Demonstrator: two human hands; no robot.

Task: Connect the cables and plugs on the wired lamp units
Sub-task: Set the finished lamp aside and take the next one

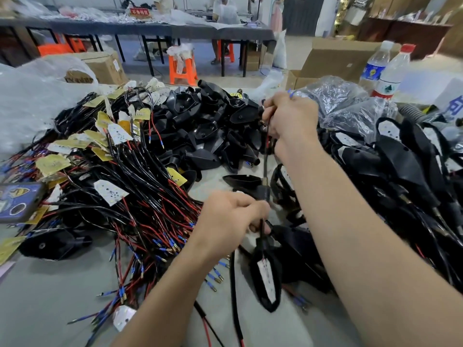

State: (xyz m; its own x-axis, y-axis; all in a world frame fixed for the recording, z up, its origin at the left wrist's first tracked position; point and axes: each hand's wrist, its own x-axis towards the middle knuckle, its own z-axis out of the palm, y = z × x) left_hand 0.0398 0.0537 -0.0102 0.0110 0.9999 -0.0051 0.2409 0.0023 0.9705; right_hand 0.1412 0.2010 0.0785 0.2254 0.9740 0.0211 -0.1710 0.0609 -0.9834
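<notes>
My left hand is closed on a black cable just above a black lamp housing with a white LED board, which hangs low near the table's front. The cable runs taut up to my right hand, which grips its upper end with a blue-tipped wire poking out above the fingers. A tangle of black and red wires with LED boards and blue-sleeved plugs covers the left half of the table. Empty black housings are heaped in the middle.
Assembled black lamp units pile up on the right, behind them clear plastic bags and two water bottles. A phone lies at the left edge. Cardboard boxes, orange stools and a long table stand beyond.
</notes>
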